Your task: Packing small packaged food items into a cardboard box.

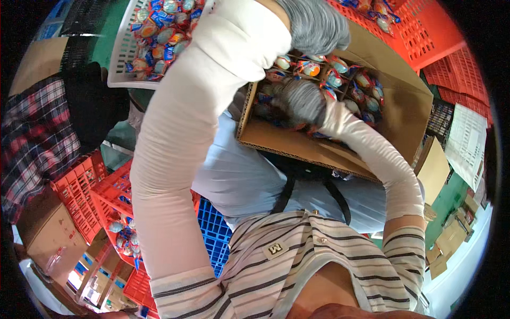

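Note:
An open cardboard box (pixel 279 140) tilts before me at my lap. Inside, cardboard dividers separate rows of egg-shaped items (pixel 334 79) in clear, red and blue wrappers. My right hand (pixel 303 99), in a grey knitted glove, reaches into the box over the wrapped items at its left side. Its fingers are blurred and mostly hidden. Above the far edge of the box is my left hand (pixel 316 28), gloved the same way, with its back towards me. What either hand might hold cannot be seen.
A white crate (pixel 119 71) full of wrapped items stands at upper left. Red crates (pixel 430 36) stand at upper right, others (pixel 79 191) at lower left. A blue plastic crate (pixel 213 235) is beside my seat. Another person's plaid sleeve (pixel 44 135) shows at left.

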The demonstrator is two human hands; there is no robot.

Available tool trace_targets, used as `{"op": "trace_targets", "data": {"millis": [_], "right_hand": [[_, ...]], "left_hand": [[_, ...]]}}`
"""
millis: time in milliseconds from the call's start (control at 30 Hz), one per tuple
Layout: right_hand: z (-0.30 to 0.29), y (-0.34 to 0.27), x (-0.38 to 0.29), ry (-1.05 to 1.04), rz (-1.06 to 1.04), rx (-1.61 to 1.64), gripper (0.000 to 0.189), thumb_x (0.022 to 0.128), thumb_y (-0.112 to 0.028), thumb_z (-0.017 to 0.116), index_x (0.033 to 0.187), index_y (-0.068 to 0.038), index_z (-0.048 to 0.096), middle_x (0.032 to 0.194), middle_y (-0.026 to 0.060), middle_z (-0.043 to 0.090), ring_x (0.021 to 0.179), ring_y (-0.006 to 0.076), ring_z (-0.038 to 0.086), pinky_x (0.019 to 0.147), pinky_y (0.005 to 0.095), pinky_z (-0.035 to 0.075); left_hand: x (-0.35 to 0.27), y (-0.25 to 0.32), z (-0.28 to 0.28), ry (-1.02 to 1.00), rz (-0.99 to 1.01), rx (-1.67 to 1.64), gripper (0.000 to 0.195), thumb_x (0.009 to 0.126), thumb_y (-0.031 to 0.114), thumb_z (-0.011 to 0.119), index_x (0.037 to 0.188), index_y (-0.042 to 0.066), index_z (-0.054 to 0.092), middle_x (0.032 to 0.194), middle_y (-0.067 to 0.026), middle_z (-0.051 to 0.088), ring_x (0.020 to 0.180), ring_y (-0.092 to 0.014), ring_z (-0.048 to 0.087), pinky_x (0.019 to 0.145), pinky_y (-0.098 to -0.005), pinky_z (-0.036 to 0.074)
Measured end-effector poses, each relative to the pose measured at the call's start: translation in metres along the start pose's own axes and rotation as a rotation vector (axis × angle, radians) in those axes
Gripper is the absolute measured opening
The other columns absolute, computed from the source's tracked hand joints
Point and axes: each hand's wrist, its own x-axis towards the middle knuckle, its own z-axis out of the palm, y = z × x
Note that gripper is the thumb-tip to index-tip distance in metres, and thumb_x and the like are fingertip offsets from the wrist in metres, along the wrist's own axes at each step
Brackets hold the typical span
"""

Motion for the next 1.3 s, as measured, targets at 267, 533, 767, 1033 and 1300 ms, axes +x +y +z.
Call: {"op": "trace_targets", "data": {"millis": [267, 533, 767, 1033, 1300], "right_hand": [[0.111, 0.031, 0.035, -0.223, -0.258, -1.079, 0.023, 0.079, -0.020, 0.046, 0.089, -0.012, 0.065, 0.091, 0.0106, 0.062, 0.088, 0.0222, 0.059, 0.077, 0.0371, 0.046], [0.020, 0.013, -0.014, -0.271, -0.034, -0.264, 0.020, 0.079, -0.018, 0.050, 0.092, -0.009, 0.063, 0.083, 0.0115, 0.064, 0.077, 0.0295, 0.062, 0.070, 0.0412, 0.049], [-0.196, -0.061, -0.226, 0.453, 0.280, -0.196, 0.017, 0.074, -0.018, 0.059, 0.089, -0.009, 0.063, 0.077, 0.0157, 0.061, 0.070, 0.0306, 0.062, 0.056, 0.0403, 0.050], [-0.121, 0.012, -0.470, 0.672, 1.741, -0.201, 0.068, 0.073, -0.049, 0.062, 0.117, 0.000, 0.047, 0.121, 0.0228, 0.048, 0.111, 0.0385, 0.047, 0.093, 0.0444, 0.040], [-0.073, 0.056, -0.455, 0.462, 1.734, -0.339, 0.033, 0.080, -0.018, 0.050, 0.111, -0.005, 0.053, 0.117, 0.0179, 0.053, 0.108, 0.0317, 0.052, 0.087, 0.0421, 0.043]], "left_hand": [[-0.016, -0.012, -0.011, -0.018, -0.032, 0.185, 0.021, 0.082, 0.018, 0.053, 0.099, 0.009, 0.060, 0.086, -0.0155, 0.063, 0.084, -0.033, 0.060, 0.076, -0.0433, 0.047], [0.012, 0.010, -0.014, 0.077, 0.100, 0.079, 0.020, 0.086, 0.016, 0.048, 0.101, 0.010, 0.061, 0.086, -0.0104, 0.063, 0.082, -0.028, 0.061, 0.071, -0.0382, 0.049], [-0.013, 0.007, 0.002, 0.155, 0.327, 0.015, 0.019, 0.087, 0.015, 0.053, 0.101, 0.005, 0.062, 0.088, -0.0098, 0.063, 0.081, -0.021, 0.060, 0.070, -0.0308, 0.049], [0.004, 0.061, 0.052, 0.055, 0.052, -0.318, 0.023, 0.083, 0.006, 0.055, 0.105, 0.007, 0.061, 0.096, -0.0154, 0.061, 0.088, -0.029, 0.059, 0.077, -0.0366, 0.046], [-0.021, 0.082, 0.068, 0.016, -0.041, -0.295, 0.024, 0.086, 0.007, 0.054, 0.109, 0.008, 0.060, 0.100, -0.0117, 0.063, 0.092, -0.022, 0.059, 0.083, -0.0329, 0.046]]}}
